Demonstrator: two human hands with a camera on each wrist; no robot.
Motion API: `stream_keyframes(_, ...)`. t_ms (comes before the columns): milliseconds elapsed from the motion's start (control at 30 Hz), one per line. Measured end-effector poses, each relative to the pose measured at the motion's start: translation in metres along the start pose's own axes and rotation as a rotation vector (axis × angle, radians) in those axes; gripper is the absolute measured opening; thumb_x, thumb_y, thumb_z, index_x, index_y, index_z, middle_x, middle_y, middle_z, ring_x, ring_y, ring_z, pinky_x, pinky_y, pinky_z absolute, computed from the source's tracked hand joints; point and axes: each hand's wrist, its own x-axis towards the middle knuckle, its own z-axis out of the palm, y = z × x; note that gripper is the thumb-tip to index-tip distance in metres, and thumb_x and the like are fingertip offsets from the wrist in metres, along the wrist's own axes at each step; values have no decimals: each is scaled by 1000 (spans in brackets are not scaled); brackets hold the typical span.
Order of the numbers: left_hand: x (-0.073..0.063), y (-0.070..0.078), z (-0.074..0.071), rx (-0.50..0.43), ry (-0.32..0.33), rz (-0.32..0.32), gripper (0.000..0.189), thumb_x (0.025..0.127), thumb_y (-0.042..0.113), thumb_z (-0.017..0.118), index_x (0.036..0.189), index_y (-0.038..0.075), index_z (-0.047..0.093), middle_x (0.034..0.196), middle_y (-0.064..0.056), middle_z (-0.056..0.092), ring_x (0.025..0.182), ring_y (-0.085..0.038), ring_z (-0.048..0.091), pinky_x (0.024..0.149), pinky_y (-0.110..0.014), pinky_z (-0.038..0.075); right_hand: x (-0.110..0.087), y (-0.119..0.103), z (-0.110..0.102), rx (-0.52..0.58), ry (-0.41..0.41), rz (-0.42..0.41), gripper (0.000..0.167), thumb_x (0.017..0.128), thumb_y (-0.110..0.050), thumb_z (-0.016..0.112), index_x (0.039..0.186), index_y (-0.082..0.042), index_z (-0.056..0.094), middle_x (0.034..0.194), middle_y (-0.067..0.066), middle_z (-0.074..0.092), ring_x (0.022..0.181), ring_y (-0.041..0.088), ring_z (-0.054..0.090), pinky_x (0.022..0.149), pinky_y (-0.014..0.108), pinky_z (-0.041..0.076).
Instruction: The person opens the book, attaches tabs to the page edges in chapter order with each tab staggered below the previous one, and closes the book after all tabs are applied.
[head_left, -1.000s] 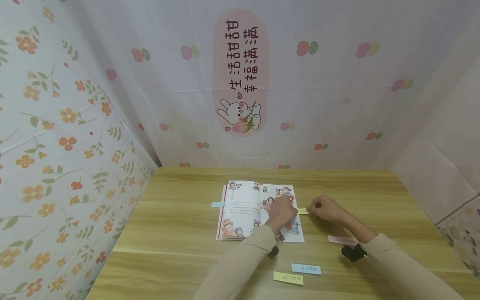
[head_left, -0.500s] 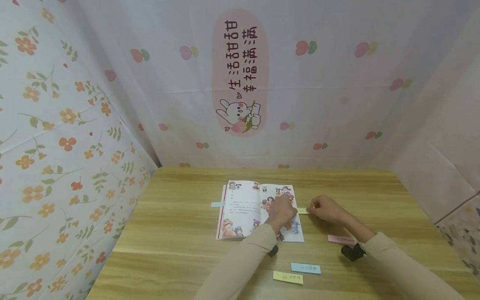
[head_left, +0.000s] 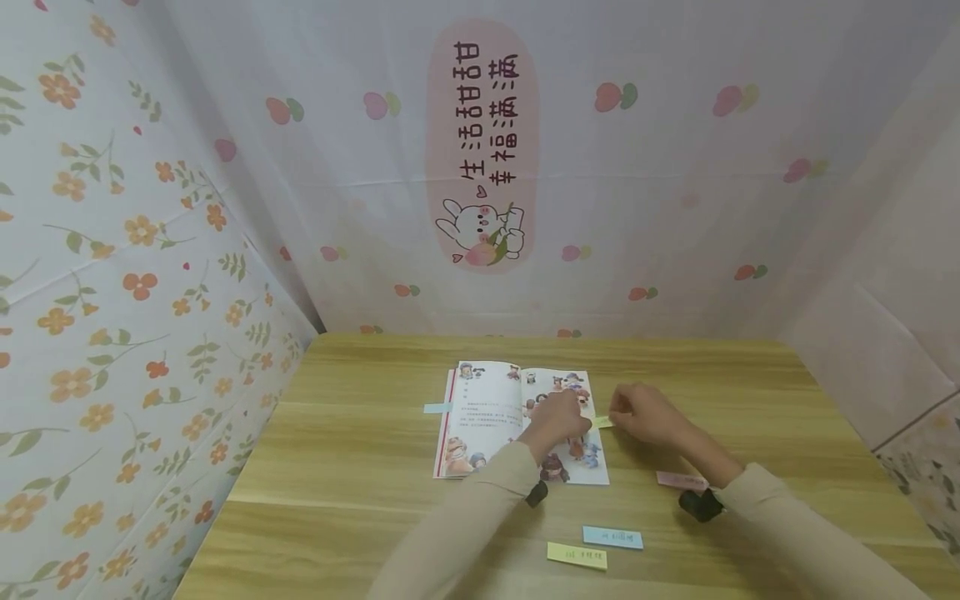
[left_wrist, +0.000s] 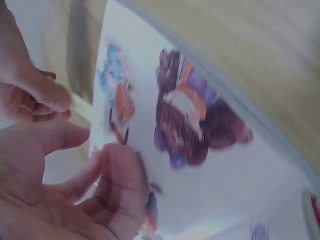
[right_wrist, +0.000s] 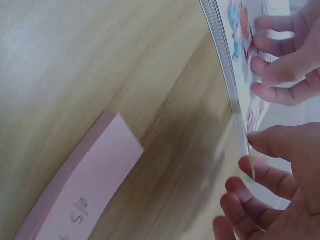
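An open picture book (head_left: pixel 480 425) lies on the wooden table. My left hand (head_left: pixel 557 419) is over its right page, fingertips on or near the printed figures; in the left wrist view that hand (left_wrist: pixel 75 185) has loosely bent fingers, with thumb and forefinger apart. Just beyond the page's right edge, my right hand (head_left: pixel 648 417) pinches the outer end of a yellow sticky note (head_left: pixel 602 422). In the right wrist view the note (right_wrist: pixel 252 169) appears thin and edge-on between thumb and forefinger, at the page edge. How much of it touches the page cannot be seen.
A blue sticky tab (head_left: pixel 437 408) juts from the book's left edge. Nearer the front lie a blue sticky pad (head_left: pixel 612 537) and a yellow sticky pad (head_left: pixel 577 556), both with handwriting. A pink pad (head_left: pixel 681 481) lies by the right wrist. Patterned cloth hangs behind the table.
The left hand has drawn slightly left and off the page's right edge. The right hand has shifted a little up and left, and the yellow note now slants upward between its fingers.
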Motion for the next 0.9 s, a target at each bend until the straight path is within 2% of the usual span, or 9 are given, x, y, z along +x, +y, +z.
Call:
stream_keyframes(133,-6,-7,-10,93,-39,31,38,88,26,73,64,16,44,55,5,38,50,-12,35,48,-27,30,1,-4,6,-183,90,-78,11,85,-10,77,87,-11,66,86,4,61,84,28,58,70,49,53)
stream_keyframes(233,-12,-10,-15,133,-68,39,37,90,31,73,69,16,46,58,4,38,52,-11,36,47,-26,31,1,-9,10,-263,129,-133,13,83,-11,79,91,-8,68,89,7,61,85,33,59,71,51,53)
stream_keyframes(400,-23,-13,-23,215,-104,108,34,93,38,72,76,13,56,64,3,44,56,-12,40,47,-24,33,2,-15,16,-284,136,-186,15,83,-10,80,91,-8,67,93,9,62,87,34,59,73,53,52)
stream_keyframes(567,-36,-21,-31,307,-114,189,23,89,32,75,98,11,69,82,0,58,71,-15,49,55,-26,42,7,-19,19,-260,119,-223,15,83,-10,80,91,-6,67,92,8,63,83,28,60,69,47,53)
stream_keyframes(733,-58,-35,-39,343,-145,231,39,87,36,78,118,14,72,111,-4,60,92,-21,51,77,-38,50,10,-24,21,-235,61,-231,21,87,-13,79,103,-3,70,105,16,66,96,34,63,82,52,55)
stream_keyframes(833,-72,-47,-42,378,-144,272,44,87,40,79,124,17,70,127,-3,57,111,-26,52,92,-45,49,11,-25,25,-245,22,-271,23,89,-17,79,106,-5,70,115,19,65,106,38,62,91,55,53)
stream_keyframes(900,-81,-57,-42,392,-143,295,49,87,38,79,130,19,66,139,-4,53,127,-30,48,101,-50,46,11,-26,28,-261,-4,-316,25,89,-21,80,106,-7,69,120,20,64,111,40,61,95,55,51)
